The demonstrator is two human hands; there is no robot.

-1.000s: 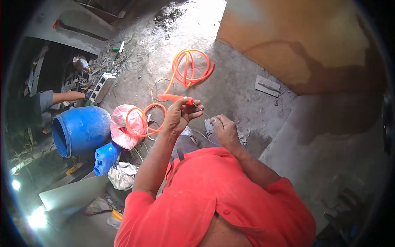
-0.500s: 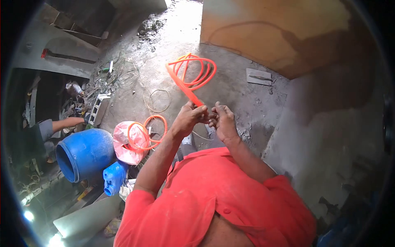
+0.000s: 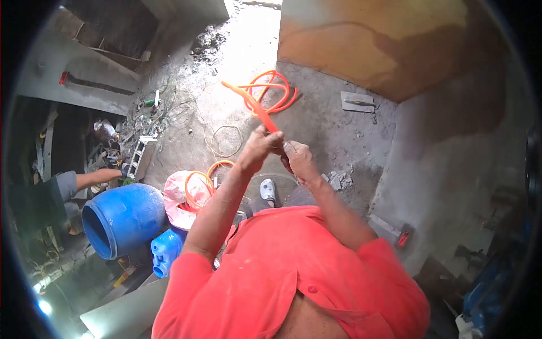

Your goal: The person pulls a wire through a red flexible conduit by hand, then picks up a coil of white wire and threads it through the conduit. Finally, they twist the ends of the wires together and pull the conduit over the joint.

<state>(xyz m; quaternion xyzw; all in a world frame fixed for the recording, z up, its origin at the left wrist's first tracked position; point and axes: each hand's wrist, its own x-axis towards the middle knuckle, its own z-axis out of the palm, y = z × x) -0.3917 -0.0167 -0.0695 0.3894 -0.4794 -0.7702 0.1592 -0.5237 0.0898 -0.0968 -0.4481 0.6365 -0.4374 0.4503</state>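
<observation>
An orange corrugated hose (image 3: 264, 114) runs up and away from my hands and loops over the floor. My left hand (image 3: 259, 148) is closed around its near end. Close against it on the right, my right hand (image 3: 299, 160) has its fingers curled in; whatever lies between them is too small and blurred to name. A thin pale wire (image 3: 226, 141) curls on the floor left of my hands. More orange tubing (image 3: 197, 186) lies over a pink and white sack (image 3: 176, 195).
At the left are a blue barrel (image 3: 127, 219), a blue jug (image 3: 167, 248) and a hollow block (image 3: 139, 158). Another person's arm (image 3: 99, 178) reaches in there. A trowel (image 3: 358, 102) lies near the orange-brown panel (image 3: 361, 45). Rubble (image 3: 340, 179) sits right of my feet.
Both hands have moved slightly up, still close together, and the hose's loops have shifted. The view has changed a little, showing a shoe below my hands and a red-ended object at the right.
</observation>
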